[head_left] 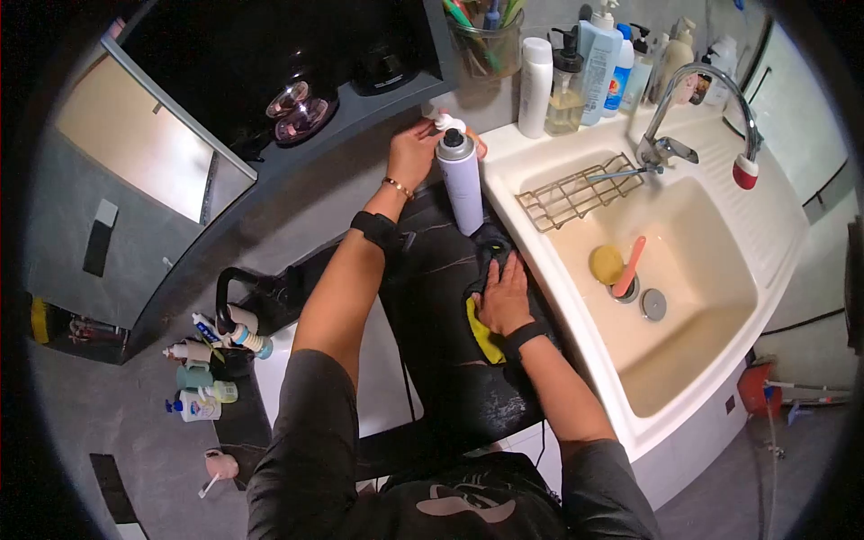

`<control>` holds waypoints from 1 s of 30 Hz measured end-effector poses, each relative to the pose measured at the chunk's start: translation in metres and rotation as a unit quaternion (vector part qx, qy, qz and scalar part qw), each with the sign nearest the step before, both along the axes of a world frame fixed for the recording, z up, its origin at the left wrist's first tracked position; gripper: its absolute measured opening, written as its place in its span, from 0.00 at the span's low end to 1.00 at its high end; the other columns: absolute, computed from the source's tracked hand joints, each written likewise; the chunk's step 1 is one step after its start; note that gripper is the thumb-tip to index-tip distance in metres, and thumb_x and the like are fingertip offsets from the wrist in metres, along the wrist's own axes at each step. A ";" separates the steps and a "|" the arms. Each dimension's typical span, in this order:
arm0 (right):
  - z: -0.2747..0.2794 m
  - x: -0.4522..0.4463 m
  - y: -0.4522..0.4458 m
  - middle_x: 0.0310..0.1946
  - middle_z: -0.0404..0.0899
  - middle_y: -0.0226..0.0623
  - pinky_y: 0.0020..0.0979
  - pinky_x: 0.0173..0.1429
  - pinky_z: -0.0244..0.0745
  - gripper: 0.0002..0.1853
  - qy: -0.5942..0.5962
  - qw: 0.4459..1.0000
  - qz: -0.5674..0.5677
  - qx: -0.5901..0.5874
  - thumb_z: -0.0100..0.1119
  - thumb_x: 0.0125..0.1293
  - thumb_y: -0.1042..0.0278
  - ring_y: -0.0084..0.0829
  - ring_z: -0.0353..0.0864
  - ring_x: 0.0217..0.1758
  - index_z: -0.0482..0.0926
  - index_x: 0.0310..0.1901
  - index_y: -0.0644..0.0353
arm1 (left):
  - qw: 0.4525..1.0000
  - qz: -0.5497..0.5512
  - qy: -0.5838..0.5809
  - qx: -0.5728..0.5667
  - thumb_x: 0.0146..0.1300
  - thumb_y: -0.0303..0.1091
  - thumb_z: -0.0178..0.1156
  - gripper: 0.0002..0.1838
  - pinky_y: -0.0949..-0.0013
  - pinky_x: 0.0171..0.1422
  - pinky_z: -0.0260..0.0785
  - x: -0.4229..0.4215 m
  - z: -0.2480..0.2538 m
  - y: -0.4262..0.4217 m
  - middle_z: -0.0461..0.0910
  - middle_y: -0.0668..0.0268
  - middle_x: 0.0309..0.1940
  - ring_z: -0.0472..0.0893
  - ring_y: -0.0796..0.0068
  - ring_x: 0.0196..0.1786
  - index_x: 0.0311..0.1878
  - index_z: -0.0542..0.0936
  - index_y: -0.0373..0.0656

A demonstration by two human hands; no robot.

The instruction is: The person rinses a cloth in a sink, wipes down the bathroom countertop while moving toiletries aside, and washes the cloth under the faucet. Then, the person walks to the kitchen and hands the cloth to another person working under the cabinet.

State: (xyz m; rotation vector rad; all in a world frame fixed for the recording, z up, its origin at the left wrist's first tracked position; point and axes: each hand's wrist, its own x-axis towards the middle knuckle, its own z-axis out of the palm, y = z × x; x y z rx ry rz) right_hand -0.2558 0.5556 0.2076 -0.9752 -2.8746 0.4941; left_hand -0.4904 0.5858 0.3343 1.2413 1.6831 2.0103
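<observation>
My right hand point(506, 292) presses down on a black-and-yellow cloth point(486, 335), its fingers on the dark part, over the black countertop point(441, 310). The cloth lies close to the sink's left side. A tall pale lilac spray can point(462, 184) with a black nozzle stands just beyond the cloth. At the back by the wall, my left hand point(414, 153) has its fingers closed at a white-topped bottle point(448, 121). The spray can hides most of that bottle and some of my fingertips.
To the right is a cream sink point(693, 333) with a wire rack point(580, 193), yellow sponge point(607, 265), orange-handled tool point(634, 261) and faucet point(670, 148). Several bottles point(598, 67) line its back edge. A white basin point(382, 378) with a black faucet point(238, 288) lies under my left arm.
</observation>
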 end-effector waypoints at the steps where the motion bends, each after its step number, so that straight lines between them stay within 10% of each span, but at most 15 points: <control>1: 0.002 0.000 0.000 0.61 0.35 0.62 0.41 0.66 0.34 0.36 -0.011 1.000 0.003 0.000 0.45 0.56 0.51 0.53 0.36 0.65 0.50 0.59 0.70 | 0.979 0.045 0.177 -0.093 0.52 0.29 0.57 0.16 0.78 0.44 0.65 0.001 0.005 0.001 0.75 0.63 0.41 0.74 0.80 0.42 0.45 0.72 0.36; 2: 0.003 0.000 0.000 0.61 0.35 0.62 0.41 0.66 0.34 0.36 -0.013 1.000 -0.001 0.003 0.45 0.56 0.51 0.53 0.36 0.65 0.50 0.59 0.70 | 0.916 0.087 0.347 -0.182 0.53 0.25 0.54 0.17 0.76 0.44 0.66 0.001 0.011 0.002 0.73 0.62 0.44 0.74 0.78 0.42 0.48 0.70 0.37; 6: -0.003 -0.002 0.000 0.60 0.38 0.63 0.42 0.65 0.33 0.36 -0.026 0.999 0.003 0.033 0.42 0.56 0.49 0.54 0.35 0.65 0.50 0.59 0.69 | 0.987 -0.110 -0.054 -0.106 0.50 0.32 0.60 0.23 0.73 0.43 0.67 -0.016 0.018 0.046 0.70 0.63 0.47 0.74 0.74 0.43 0.49 0.69 0.37; 12: -0.003 0.001 -0.001 0.60 0.37 0.63 0.42 0.65 0.33 0.36 0.016 1.000 0.010 0.023 0.42 0.56 0.50 0.54 0.35 0.65 0.49 0.59 0.69 | 0.987 -0.115 -0.013 -0.109 0.49 0.34 0.62 0.21 0.80 0.34 0.68 -0.020 0.012 0.067 0.74 0.61 0.39 0.76 0.80 0.30 0.44 0.70 0.33; 14: 0.000 0.001 -0.001 0.60 0.37 0.63 0.42 0.65 0.33 0.36 0.007 1.000 0.010 0.020 0.42 0.56 0.50 0.54 0.35 0.65 0.50 0.59 0.69 | 0.976 -0.158 -0.050 -0.139 0.45 0.37 0.64 0.31 0.72 0.51 0.64 -0.016 0.015 0.062 0.69 0.55 0.48 0.70 0.71 0.50 0.50 0.66 0.28; 16: 0.001 0.000 0.000 0.60 0.37 0.63 0.42 0.65 0.34 0.36 0.001 1.000 0.009 0.019 0.42 0.56 0.50 0.54 0.35 0.65 0.50 0.59 0.69 | 0.988 -0.082 -0.046 -0.123 0.48 0.35 0.61 0.27 0.73 0.52 0.63 -0.014 -0.002 0.058 0.69 0.54 0.48 0.70 0.70 0.50 0.49 0.67 0.29; 18: 0.000 0.000 0.001 0.60 0.38 0.63 0.42 0.65 0.34 0.36 0.001 1.000 0.010 0.021 0.43 0.56 0.50 0.54 0.35 0.65 0.50 0.59 0.69 | 0.982 -0.061 0.149 -0.095 0.51 0.30 0.57 0.21 0.73 0.52 0.62 -0.016 -0.008 0.044 0.69 0.55 0.49 0.71 0.70 0.50 0.49 0.69 0.33; 20: 0.002 0.000 0.001 0.60 0.37 0.62 0.41 0.66 0.33 0.36 -0.001 1.000 0.009 0.008 0.44 0.56 0.50 0.53 0.35 0.65 0.50 0.59 0.69 | 0.989 -0.132 0.058 -0.018 0.52 0.25 0.53 0.17 0.74 0.52 0.62 -0.010 -0.008 0.027 0.71 0.57 0.47 0.72 0.71 0.49 0.48 0.71 0.37; 22: 0.008 -0.002 0.003 0.61 0.36 0.61 0.40 0.66 0.32 0.36 -0.001 1.000 0.007 -0.005 0.44 0.56 0.51 0.52 0.35 0.65 0.49 0.59 0.69 | 0.943 0.052 0.245 -0.219 0.52 0.21 0.50 0.15 0.74 0.50 0.64 -0.009 -0.009 0.018 0.74 0.58 0.43 0.73 0.74 0.46 0.46 0.72 0.38; 26: 0.006 -0.005 0.005 0.60 0.37 0.62 0.41 0.66 0.33 0.36 -0.005 1.000 0.015 0.006 0.44 0.56 0.51 0.53 0.36 0.65 0.50 0.59 0.69 | 0.947 0.045 0.251 -0.194 0.55 0.28 0.50 0.11 0.72 0.43 0.66 -0.004 -0.022 0.026 0.78 0.64 0.36 0.77 0.72 0.39 0.42 0.74 0.43; 30: -0.005 -0.005 0.005 0.60 0.39 0.64 0.42 0.65 0.34 0.35 0.029 0.999 0.016 0.022 0.44 0.56 0.51 0.54 0.37 0.64 0.51 0.59 0.69 | 0.987 -0.085 -0.012 -0.135 0.52 0.20 0.51 0.10 0.76 0.41 0.68 -0.017 -0.051 0.051 0.76 0.66 0.34 0.75 0.79 0.35 0.39 0.74 0.36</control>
